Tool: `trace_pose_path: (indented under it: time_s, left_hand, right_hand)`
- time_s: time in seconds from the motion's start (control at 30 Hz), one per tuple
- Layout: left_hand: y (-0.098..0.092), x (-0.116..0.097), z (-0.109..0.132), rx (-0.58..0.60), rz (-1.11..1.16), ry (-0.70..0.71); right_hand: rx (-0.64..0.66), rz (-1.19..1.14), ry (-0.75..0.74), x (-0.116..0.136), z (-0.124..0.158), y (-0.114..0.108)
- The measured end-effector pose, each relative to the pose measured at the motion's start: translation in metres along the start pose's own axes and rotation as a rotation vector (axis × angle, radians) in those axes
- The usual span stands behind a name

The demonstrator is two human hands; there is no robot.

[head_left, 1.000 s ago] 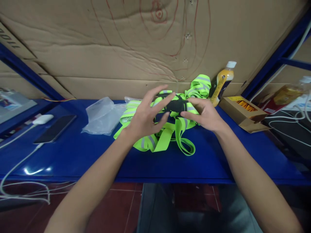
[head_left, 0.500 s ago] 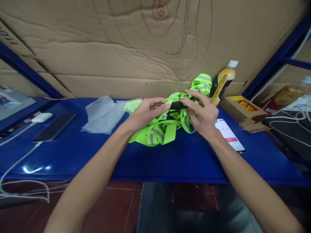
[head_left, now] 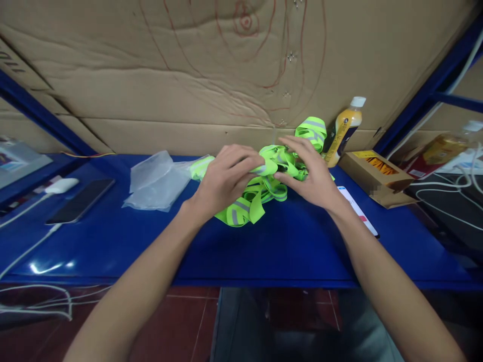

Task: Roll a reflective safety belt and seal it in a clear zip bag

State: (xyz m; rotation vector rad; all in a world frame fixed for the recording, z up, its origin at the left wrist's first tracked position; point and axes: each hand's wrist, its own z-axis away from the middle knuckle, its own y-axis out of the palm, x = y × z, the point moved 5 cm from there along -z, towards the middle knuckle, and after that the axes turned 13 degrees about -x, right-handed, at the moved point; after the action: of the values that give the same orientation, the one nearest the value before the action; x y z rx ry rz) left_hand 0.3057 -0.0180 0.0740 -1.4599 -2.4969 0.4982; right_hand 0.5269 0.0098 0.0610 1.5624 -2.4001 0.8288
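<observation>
A tangled bundle of neon-green reflective strap [head_left: 277,188] with silver-grey stripes lies on the blue table [head_left: 241,256]. My left hand [head_left: 228,173] is closed on the strap at the bundle's left side, its fingers curled over a folded part. On the other side, my right hand [head_left: 311,173] has its thumb and fingers apart, the thumb tip close to the bundle's middle. One loop of strap stands up behind the right hand, against the cardboard. The palms and some fingertips are hidden.
Left of the bundle lies a clear plastic bag [head_left: 158,183]; farther left are a dark phone [head_left: 81,201] and a white charger [head_left: 62,185]. At the right stand a yellow bottle [head_left: 343,130] and an open carton [head_left: 377,176], near a lit phone [head_left: 358,211]. Cardboard [head_left: 169,100] closes off the back.
My left hand has turned over, its fingers now curled on the strap. My right hand's fingers have spread from a pinch at the strap. The hanging front loops have shifted and bunched up.
</observation>
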Motion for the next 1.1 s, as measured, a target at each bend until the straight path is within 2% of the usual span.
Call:
trace_pose_path:
  time_s: [0.13,0.27,0.33,0.4,0.5,0.57,0.63,0.7,0.8,0.9,1.0,1.1]
  left_hand:
    - [0.000,0.001,0.004,-0.087,-0.116,0.074]
    - [-0.001,0.004,0.004,-0.106,-0.104,-0.030]
    - [-0.002,0.006,0.001,-0.092,-0.070,-0.188]
    - [-0.002,0.009,0.000,-0.066,0.002,-0.403]
    - [0.007,0.011,0.001,0.027,0.293,-0.728]
    - [0.014,0.014,0.005,0.033,0.474,-0.919]
    - [0.016,0.021,0.009,-0.036,0.532,-1.041]
    - [0.012,0.027,0.009,-0.115,0.480,-1.027]
    - [0.000,0.028,0.003,-0.144,0.315,-0.843]
    - [-0.004,0.017,-0.004,-0.060,0.187,-0.617]
    - [0.000,0.003,-0.007,0.006,0.150,-0.410]
    - [0.004,-0.002,-0.007,0.041,0.185,-0.340]
  right_hand:
    - [0.104,0.038,-0.149,0.010,-0.003,-0.004]
    - [-0.010,0.212,-0.267,0.014,-0.002,-0.011]
    - [-0.084,0.327,-0.308,0.016,0.001,-0.013]
    - [-0.157,0.415,-0.337,0.019,0.005,-0.013]
    - [-0.274,0.495,-0.346,0.022,0.009,-0.013]
    - [-0.297,0.499,-0.328,0.021,0.010,-0.010]
    - [-0.242,0.442,-0.315,0.019,0.010,-0.005]
    - [-0.111,0.320,-0.306,0.017,0.009,0.002]
    - [0.084,0.119,-0.227,0.013,0.008,0.009]
    - [0.103,0.020,-0.104,0.006,0.005,0.005]
    - [0.142,-0.053,-0.029,0.000,0.003,0.002]
    - [0.178,-0.097,0.003,0.001,0.002,0.002]
